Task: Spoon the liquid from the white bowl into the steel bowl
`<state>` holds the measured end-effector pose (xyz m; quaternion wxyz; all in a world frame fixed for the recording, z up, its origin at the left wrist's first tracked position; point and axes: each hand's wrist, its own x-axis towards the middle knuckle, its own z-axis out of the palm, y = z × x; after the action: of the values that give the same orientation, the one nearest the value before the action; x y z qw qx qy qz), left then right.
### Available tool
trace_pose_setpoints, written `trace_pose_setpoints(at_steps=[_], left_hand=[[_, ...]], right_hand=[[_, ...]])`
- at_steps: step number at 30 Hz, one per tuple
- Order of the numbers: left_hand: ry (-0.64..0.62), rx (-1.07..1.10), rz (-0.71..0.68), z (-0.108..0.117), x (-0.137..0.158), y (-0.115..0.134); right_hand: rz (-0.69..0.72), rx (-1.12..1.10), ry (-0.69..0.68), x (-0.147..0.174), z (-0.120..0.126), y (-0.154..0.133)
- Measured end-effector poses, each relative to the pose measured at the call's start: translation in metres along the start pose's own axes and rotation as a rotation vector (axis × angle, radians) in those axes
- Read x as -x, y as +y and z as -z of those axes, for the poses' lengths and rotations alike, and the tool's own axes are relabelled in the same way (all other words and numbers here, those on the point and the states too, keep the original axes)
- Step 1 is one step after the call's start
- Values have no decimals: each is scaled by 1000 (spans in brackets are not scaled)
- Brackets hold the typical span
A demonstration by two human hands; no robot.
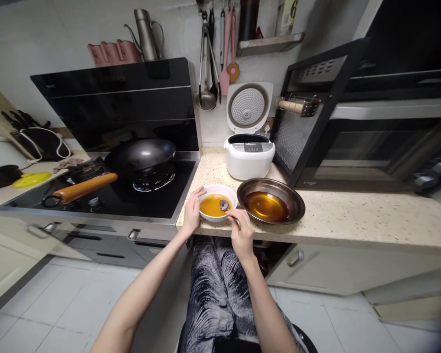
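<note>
A white bowl [231,192] holding yellow-orange liquid stands near the counter's front edge. Around its left rim rest the fingers of my left hand [193,211], steadying it. Pinched in my right hand [241,230] is a spoon [224,205], its bowl end over or in the liquid; most of the handle is hidden by the fingers. Just right of the white bowl sits a wide metal bowl [297,202] with darker amber liquid in it.
An open white rice cooker [250,164] stands behind the bowls. To the left, a wok [147,152] with a wooden handle [86,188] sits on the black gas stove [158,203]. A black rack with an oven [382,152] stands on the right.
</note>
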<state>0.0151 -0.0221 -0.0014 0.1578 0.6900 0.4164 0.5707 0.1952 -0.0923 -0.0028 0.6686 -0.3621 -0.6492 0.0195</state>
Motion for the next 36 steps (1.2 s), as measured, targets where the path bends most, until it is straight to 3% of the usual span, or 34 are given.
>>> trace_pose_setpoints(at_steps=[8, 15, 23, 36], left_hand=[[-1, 0, 0, -1, 0, 1], [-3, -8, 1, -1, 0, -1], [0, -3, 3, 0, 0, 1], [-3, -5, -2, 0, 0, -2]], right_hand=[[-130, -51, -9, 1, -4, 1], [-307, -175, 107, 11, -12, 7], [-310, -261, 218, 15, -15, 7], [-288, -211, 237, 7, 0, -7]])
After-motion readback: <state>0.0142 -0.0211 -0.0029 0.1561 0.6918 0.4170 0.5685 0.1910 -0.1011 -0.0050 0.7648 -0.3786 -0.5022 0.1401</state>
